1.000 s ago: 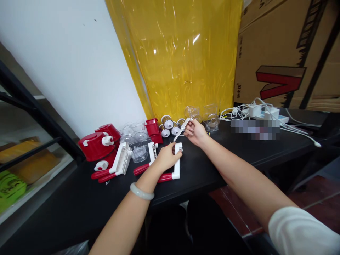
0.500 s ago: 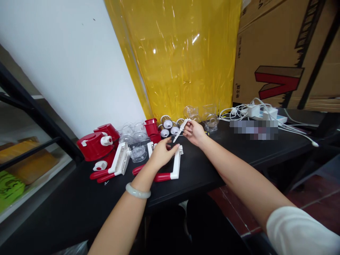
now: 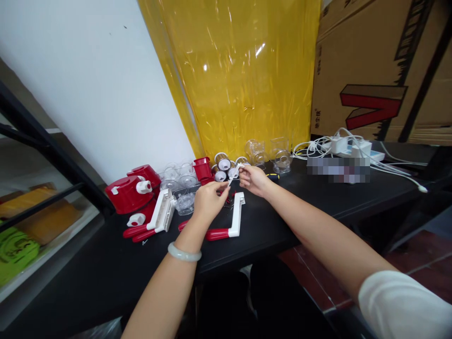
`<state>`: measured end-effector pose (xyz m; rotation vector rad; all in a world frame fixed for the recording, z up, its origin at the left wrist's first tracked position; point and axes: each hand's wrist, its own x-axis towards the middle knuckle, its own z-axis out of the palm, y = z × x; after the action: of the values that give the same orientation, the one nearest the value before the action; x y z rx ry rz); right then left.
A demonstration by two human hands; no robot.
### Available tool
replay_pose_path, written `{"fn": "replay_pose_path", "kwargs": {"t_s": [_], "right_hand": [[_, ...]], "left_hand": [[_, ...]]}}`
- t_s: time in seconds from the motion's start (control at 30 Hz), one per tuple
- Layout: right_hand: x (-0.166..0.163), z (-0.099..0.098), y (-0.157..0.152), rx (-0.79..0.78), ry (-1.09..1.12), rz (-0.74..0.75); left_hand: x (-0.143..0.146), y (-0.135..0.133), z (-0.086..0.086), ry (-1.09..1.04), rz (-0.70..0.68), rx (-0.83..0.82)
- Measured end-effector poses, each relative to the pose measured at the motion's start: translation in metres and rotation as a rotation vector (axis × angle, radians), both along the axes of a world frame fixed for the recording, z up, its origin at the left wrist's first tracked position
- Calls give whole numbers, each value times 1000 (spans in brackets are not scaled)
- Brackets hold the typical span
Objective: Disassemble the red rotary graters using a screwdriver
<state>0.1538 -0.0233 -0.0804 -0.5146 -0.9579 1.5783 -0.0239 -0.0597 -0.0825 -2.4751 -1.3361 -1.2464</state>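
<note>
Both hands meet over the middle of a black table (image 3: 318, 207). My right hand (image 3: 253, 180) pinches the upper end of a thin white plastic strip (image 3: 233, 174). My left hand (image 3: 208, 201), with a pale bangle on its wrist, pinches the lower end of the same strip. Just below the hands lies a white crank with a red handle (image 3: 226, 228). A second white-and-red crank (image 3: 155, 221) lies to the left.
Red lids (image 3: 129, 190), a red cup (image 3: 202, 168), clear plastic cups (image 3: 178, 176) and metal-and-clear drums (image 3: 223, 165) line the table's back. White cables and chargers (image 3: 344, 147) lie at right. Yellow film and cardboard boxes (image 3: 381, 70) stand behind. A shelf is at left.
My left hand has lifted off the white crank and taken hold of the lower end of the strip. My right hand has moved the strip slightly left.
</note>
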Motion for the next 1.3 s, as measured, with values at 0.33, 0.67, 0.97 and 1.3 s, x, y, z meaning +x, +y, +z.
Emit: {"fn": "replay_pose_path", "kwargs": {"t_s": [0.33,0.67,0.97,1.3], "right_hand": [[2,0,4,-20,-59,-51],[-1,-7,5,25,-92,-75],[0,-10,7,28,-106,-61],[-1,-8,4,28,-120,-62]], "left_hand": [[-73,18,41,-496,98,-423],[-88,14,40,-400,192,-919],[-83,19,30,-334,221,-899],[-77,22,22,-214,246,-939]]}}
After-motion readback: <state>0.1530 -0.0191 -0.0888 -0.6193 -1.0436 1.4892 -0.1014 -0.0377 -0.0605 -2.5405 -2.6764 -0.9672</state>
